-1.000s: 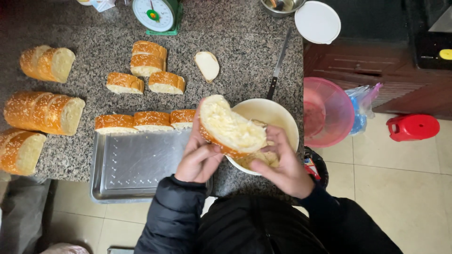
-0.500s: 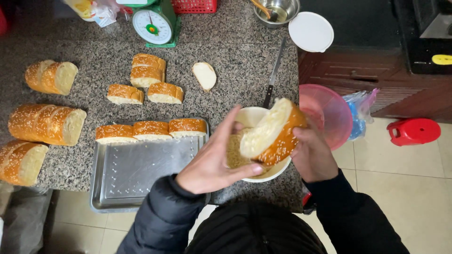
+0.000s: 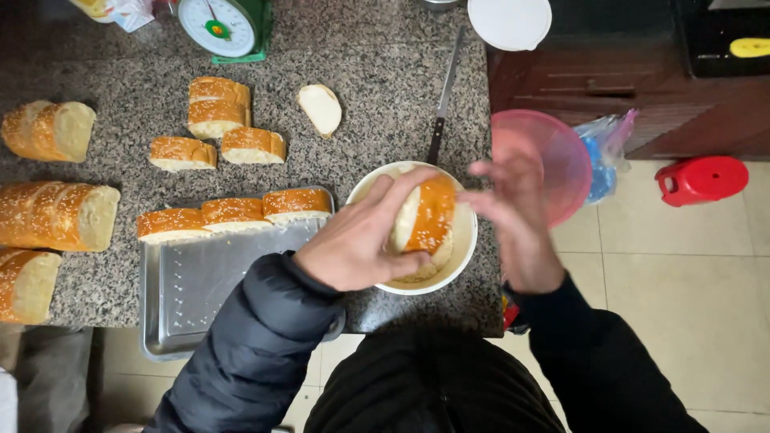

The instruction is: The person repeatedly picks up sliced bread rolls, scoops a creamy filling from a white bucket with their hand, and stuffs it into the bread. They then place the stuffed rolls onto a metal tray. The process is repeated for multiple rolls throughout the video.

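Since half a second ago your right hand (image 3: 513,216) has let go of the bread piece (image 3: 425,223) and pulled off to the right of the bowl (image 3: 464,240); it hangs open now, fingers spread and motion-blurred, holding nothing. Your left hand (image 3: 361,240) alone grips the piece, thumb under, fingers over the top, and has it stood on edge inside the white bowl, pale cut face toward your left hand, sesame crust toward your right. Just left of your left wrist sits a steel baking tray (image 3: 208,281), three sesame slices (image 3: 233,212) lined along its far edge. Beyond your left hand, on the speckled stone counter (image 3: 385,88): more cut slices (image 3: 216,128) and one pale round end piece (image 3: 320,108). Far left of your left hand, three large uncut loaf sections (image 3: 56,212). Straight ahead of the bowl a knife (image 3: 443,100) lies with dark handle toward you, nearly touching the rim. Past it, a green kitchen scale (image 3: 228,28) with a white dial, and a crumpled packet (image 3: 112,12), yellow and white, at the top left corner; its print is too small to tell. A white round lid (image 3: 509,20) lies ahead of your right hand. Just behind your right hand, off the counter, a pink translucent basin (image 3: 553,160), a bluish plastic bag (image 3: 605,156) beside it, then a red stool (image 3: 702,178) on the tiled floor.
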